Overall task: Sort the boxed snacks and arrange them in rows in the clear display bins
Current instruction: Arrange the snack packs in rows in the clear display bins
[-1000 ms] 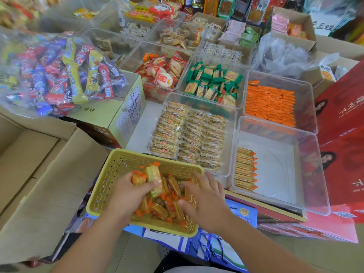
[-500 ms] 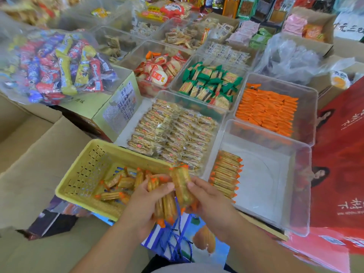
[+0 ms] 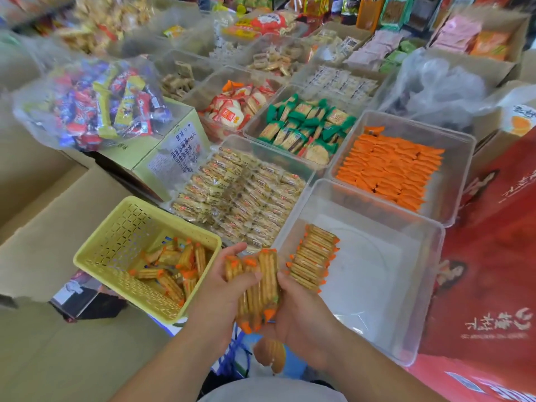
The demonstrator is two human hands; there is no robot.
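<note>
My left hand (image 3: pixel 220 297) and my right hand (image 3: pixel 293 311) together grip a bunch of orange-ended cracker packs (image 3: pixel 261 288), held upright between the yellow basket (image 3: pixel 116 236) and the near clear bin (image 3: pixel 417 285). More of the same packs (image 3: pixel 171 268) lie loose in the basket's right half. One neat row of packs (image 3: pixel 313 256) lies against the clear bin's left wall; the remainder of its floor is bare.
Other clear bins hold tan cracker packs (image 3: pixel 240 195), orange packs (image 3: pixel 388 166), green packs (image 3: pixel 304 126) and red-white packs (image 3: pixel 237 108). A bag of mixed sweets (image 3: pixel 95 103) sits on a yellow-green carton. Red boxes (image 3: pixel 493 256) stand at the right, brown cartons (image 3: pixel 43 221) at the left.
Both hands gathered packs in the yellow basket, then lifted the bunch out and carried it right, to beside the near clear bin. The view also swung leftward.
</note>
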